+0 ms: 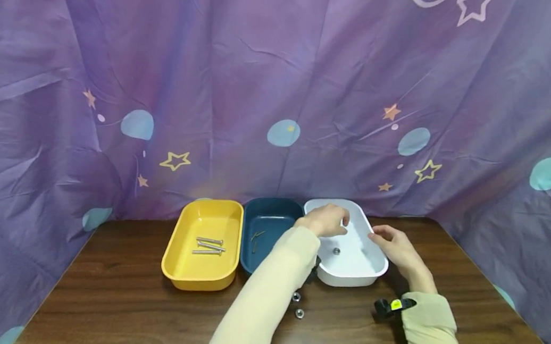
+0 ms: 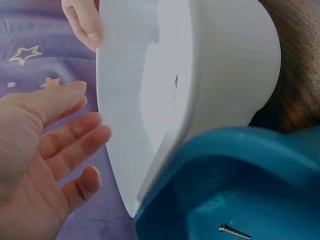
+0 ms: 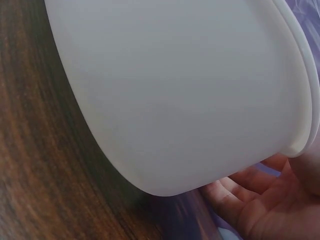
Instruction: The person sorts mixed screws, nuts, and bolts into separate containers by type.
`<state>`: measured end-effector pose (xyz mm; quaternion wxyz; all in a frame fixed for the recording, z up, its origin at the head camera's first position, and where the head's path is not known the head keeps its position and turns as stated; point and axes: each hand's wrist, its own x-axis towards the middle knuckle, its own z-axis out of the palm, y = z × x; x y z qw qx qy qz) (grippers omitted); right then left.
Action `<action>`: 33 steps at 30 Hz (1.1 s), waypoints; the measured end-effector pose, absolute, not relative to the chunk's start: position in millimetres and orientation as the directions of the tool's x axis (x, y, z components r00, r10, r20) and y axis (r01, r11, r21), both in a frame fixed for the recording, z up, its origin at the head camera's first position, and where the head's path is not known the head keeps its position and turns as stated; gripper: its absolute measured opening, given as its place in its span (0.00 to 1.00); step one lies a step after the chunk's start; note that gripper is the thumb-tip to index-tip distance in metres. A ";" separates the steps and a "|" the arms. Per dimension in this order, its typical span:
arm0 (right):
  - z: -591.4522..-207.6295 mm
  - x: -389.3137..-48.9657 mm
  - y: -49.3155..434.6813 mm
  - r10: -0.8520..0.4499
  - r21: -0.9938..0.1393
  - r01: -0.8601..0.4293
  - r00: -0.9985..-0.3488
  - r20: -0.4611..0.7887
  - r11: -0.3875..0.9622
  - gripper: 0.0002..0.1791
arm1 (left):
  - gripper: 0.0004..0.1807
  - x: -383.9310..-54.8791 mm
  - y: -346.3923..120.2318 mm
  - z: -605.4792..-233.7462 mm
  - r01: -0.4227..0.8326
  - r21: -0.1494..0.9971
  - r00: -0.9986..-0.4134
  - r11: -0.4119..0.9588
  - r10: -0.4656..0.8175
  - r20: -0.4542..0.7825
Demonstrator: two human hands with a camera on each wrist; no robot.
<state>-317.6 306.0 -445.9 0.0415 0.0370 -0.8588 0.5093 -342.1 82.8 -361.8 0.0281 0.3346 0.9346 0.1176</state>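
Observation:
My left hand (image 1: 326,220) hangs over the white bin (image 1: 354,268) with its fingers loosely bent. In the left wrist view nothing lies between the fingers (image 2: 75,150) and thumb. A single metal nut (image 1: 336,251) rests on the white bin's floor. At the bin's right side, my right hand (image 1: 398,248) holds the rim, thumb at the edge and the other fingers (image 3: 250,182) along the outer wall. Two more nuts sit on the table in front of the bins, a nearer nut (image 1: 299,313) and a farther nut (image 1: 296,297).
To the left, a dark blue bin (image 1: 244,249) adjoins the white one and contains a few small screws (image 1: 256,236). Beyond it stands a yellow bin (image 1: 175,253) with several long bolts (image 1: 208,246). A purple patterned cloth (image 1: 250,88) hangs behind the wooden table (image 1: 122,310).

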 end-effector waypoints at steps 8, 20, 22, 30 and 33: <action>-449.6 -317.1 309.3 -0.019 -0.871 -0.112 -0.993 0.117 0.478 0.20 | 0.05 -334.0 79.8 -359.8 0.676 0.288 -0.713 0.678 0.700 0.026; -449.4 -321.4 307.6 -0.025 -0.873 -0.128 -0.991 0.132 0.470 0.20 | 0.06 -311.1 53.2 -359.8 0.746 0.302 -0.642 0.594 0.761 0.088; -448.4 -321.5 308.4 -0.024 -0.871 -0.129 -0.991 0.133 0.474 0.20 | 0.05 -304.9 48.0 -361.1 0.752 0.313 -0.633 0.580 0.768 0.098; -446.4 -321.6 310.4 -0.017 -0.867 -0.100 -0.994 0.105 0.489 0.22 | 0.06 -266.3 21.0 -371.6 0.794 0.360 -0.582 0.490 0.785 0.214; -446.9 -322.2 309.3 -0.019 -0.870 -0.095 -0.995 0.098 0.484 0.22 | 0.08 -247.6 6.8 -377.4 0.789 0.390 -0.584 0.474 0.776 0.238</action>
